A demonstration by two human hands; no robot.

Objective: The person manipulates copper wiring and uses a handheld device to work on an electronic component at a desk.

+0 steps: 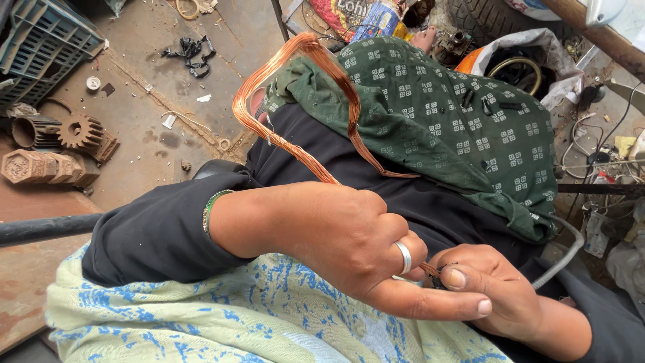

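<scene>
Both hands (416,269) clenched on shiny copper wire loop (295,87), bundled strands, bent oval.

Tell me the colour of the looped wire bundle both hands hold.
Shiny copper-orange looped wire bundle, clearest in the head view.

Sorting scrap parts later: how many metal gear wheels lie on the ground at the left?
1: a rusty toothed gear wheel lies at the left edge, beside hexagonal metal blocks. Others may be hidden.
</scene>
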